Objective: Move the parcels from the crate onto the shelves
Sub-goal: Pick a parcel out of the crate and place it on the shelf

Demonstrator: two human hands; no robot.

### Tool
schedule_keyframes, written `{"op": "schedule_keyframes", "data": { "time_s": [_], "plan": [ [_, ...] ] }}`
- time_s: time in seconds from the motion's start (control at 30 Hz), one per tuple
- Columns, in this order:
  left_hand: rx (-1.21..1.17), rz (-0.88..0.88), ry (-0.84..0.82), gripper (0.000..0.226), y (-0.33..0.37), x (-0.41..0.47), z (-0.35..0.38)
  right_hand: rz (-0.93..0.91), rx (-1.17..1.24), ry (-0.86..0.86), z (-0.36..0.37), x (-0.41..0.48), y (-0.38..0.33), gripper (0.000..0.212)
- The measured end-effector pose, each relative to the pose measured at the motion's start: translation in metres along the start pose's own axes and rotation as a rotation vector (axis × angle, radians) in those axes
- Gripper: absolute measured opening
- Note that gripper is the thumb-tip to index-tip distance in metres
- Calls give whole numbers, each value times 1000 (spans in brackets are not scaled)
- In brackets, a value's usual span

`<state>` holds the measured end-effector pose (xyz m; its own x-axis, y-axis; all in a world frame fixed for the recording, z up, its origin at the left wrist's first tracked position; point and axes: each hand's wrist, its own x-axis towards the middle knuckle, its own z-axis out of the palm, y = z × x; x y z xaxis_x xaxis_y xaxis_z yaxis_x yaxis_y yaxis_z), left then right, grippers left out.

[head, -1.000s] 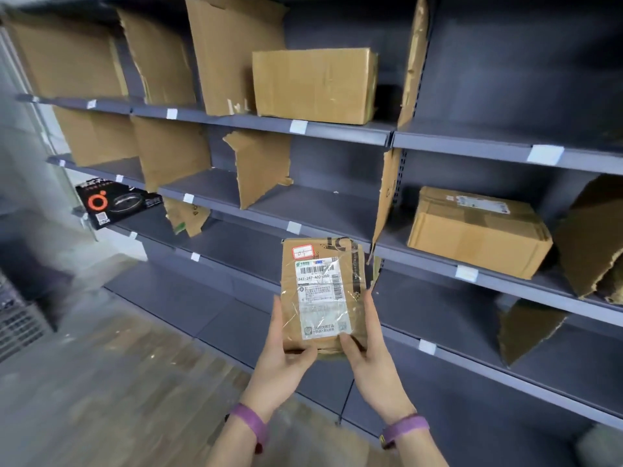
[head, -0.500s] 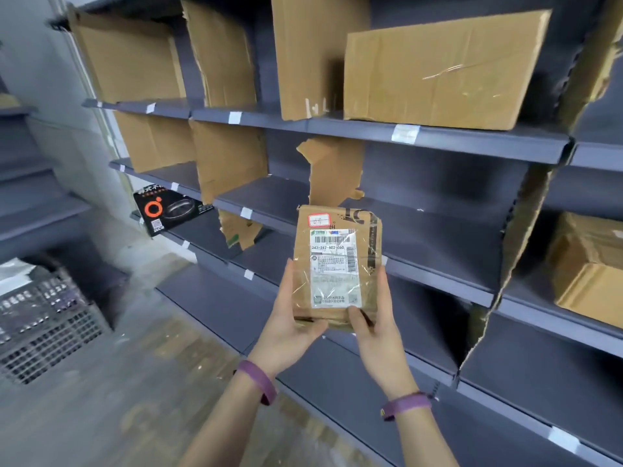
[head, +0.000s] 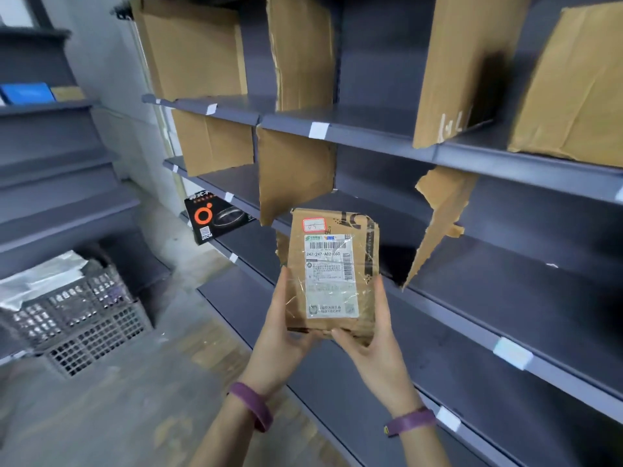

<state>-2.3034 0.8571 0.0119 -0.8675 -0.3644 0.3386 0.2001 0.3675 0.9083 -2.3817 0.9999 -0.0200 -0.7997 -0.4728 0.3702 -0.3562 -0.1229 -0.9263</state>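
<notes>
- Parcel: small brown carton held upright in the air in front of the shelves, label facing the camera, not touching any tier.
- Left hand grips its lower left edge; right hand cups the lower right corner, thumb on the bottom front. Both hold it.
- Likely light: 2 hands carry it by the bottom end only.
- Card looks soft, with a crushed top right corner and creased faces. Probably yields if squeezed.
- Clear tape over the label is glossy, so probably slick; bare card edges look like the better hold.
- Best bet: support underneath and slide it in flat.
- Crate sits on the floor at far left.
- Cardboard dividers split the tiers; the bay right of the parcel looks open.
</notes>
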Motion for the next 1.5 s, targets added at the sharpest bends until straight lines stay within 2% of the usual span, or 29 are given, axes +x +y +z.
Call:
{"op": "schedule_keyframes", "data": {
  "time_s": [0.17,0.43,0.6,0.8,1.0,1.13,1.33,1.5],
  "plan": [
    [-3,14,-1,100,-33,47,-51,-8,9,1,51,50,18,103],
    [-87,70,-199,97,-72,134,-120,-22,-117,248,121,115,30,108],
    [-148,40,-374,98,-80,180,-125,-51,-202,404,126,135,23,109],
    [-162,58,-450,98,-86,215,-119,-76,-248,487,124,154,21,103],
    [-149,50,-458,98,-83,226,-112,-101,-235,489,112,169,31,104],
    [-144,38,-400,96,-89,223,-128,-108,-251,493,130,175,37,107],
    [-147,65,-332,95,-95,228,-177,-117,-240,481,179,191,30,109],
    [-163,85,-319,97,-116,237,-254,-120,-266,446,251,215,26,113]
  ]
}}
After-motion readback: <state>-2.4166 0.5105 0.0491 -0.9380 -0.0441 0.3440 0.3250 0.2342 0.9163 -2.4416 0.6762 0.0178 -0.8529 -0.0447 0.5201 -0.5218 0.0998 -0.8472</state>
